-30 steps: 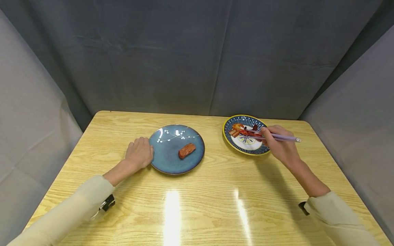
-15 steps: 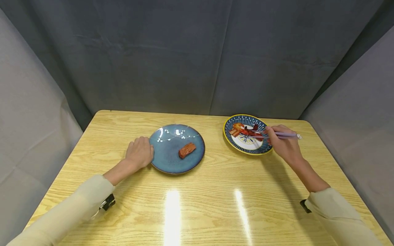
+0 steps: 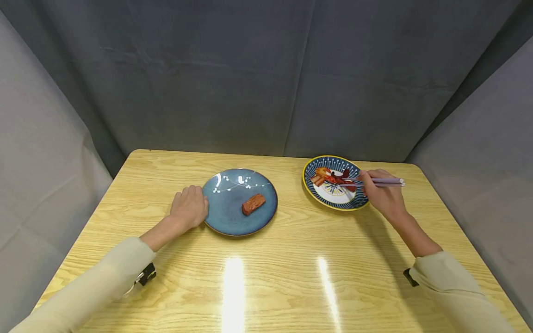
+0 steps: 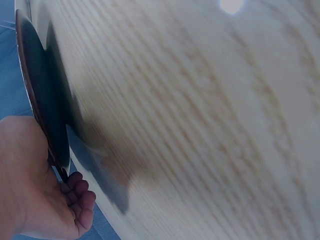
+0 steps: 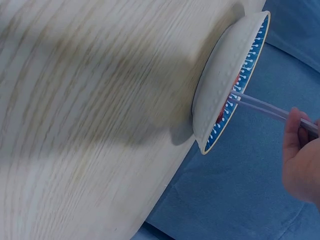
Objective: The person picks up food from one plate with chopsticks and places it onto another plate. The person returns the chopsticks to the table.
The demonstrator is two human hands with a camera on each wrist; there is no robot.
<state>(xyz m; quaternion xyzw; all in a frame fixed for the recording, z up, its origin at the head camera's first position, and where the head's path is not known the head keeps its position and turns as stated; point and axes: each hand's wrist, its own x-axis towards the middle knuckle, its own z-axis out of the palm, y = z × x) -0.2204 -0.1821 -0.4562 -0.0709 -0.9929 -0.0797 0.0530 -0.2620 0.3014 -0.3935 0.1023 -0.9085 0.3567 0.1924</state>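
The right hand (image 3: 382,196) has drawn back a little towards the bowl's right edge since a second ago, and the chopsticks (image 3: 388,181) in its grip reach less far into the bowl (image 3: 337,199). Their tips lie at the dark red food (image 3: 347,184); whether they pinch any, I cannot tell. The orange food (image 3: 322,173) lies in the bowl's far left part, much as before.

The left hand (image 3: 189,206) has stayed put — clamped on the near left edge of the blue plate (image 3: 226,212), fingers curled beneath it. The brown piece of meat (image 3: 253,204) lies unmoved on that plate, right of its middle.
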